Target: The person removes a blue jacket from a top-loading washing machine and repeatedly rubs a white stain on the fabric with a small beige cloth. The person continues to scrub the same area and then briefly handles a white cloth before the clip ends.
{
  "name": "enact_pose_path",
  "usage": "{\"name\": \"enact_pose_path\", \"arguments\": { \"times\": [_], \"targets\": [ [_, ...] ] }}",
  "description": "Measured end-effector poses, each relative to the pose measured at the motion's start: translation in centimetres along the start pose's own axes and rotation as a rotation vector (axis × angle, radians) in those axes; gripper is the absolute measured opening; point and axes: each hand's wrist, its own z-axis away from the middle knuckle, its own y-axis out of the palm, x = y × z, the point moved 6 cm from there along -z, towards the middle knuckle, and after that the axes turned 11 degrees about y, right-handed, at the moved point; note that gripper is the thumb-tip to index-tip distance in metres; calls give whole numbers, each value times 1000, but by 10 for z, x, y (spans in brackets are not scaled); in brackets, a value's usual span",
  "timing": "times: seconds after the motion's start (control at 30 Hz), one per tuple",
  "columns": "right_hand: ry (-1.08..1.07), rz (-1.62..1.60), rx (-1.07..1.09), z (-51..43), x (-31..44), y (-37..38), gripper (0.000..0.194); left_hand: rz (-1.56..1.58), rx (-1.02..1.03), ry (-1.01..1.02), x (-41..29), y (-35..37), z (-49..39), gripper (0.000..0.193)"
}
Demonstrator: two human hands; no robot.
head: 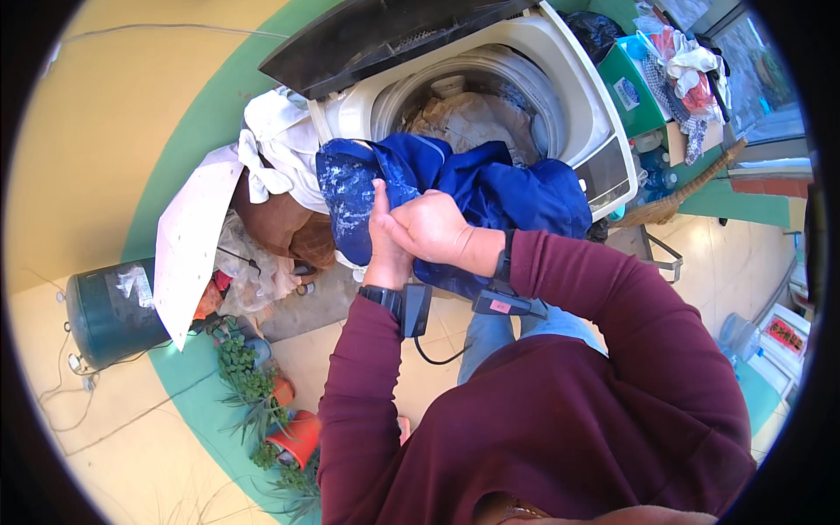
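Observation:
A dark blue garment (512, 190) lies bunched over the front rim of a top-loading washing machine (584, 111). White residue streaks its left flap (351, 197). My right hand (433, 223) is clenched in a fist on a fold of this cloth, pressed against my left hand (387, 246). The left hand also grips the cloth, with one digit pointing up along it; its other fingers are mostly hidden. Inside the machine's drum, beige fabric (459, 121) lies below the raised dark lid (380, 42).
White cloth (282, 144) and an open pale umbrella (197, 230) crowd the machine's left side. Potted plants (249, 367) and a dark green tank (115, 312) stand on the floor. To the right are a straw broom (682, 187) and a green box (630, 88).

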Motion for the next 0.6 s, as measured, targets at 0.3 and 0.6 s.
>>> {"name": "enact_pose_path", "arguments": {
  "times": [0.3, 0.6],
  "targets": [
    [-8, 4, 51, 8, 1, 8, 46, -47, -114, -134, 16, -30, -11, 37],
    [395, -493, 10, -54, -96, -14, 53, 90, 201, -18, -29, -36, 9, 69]
  ]
}}
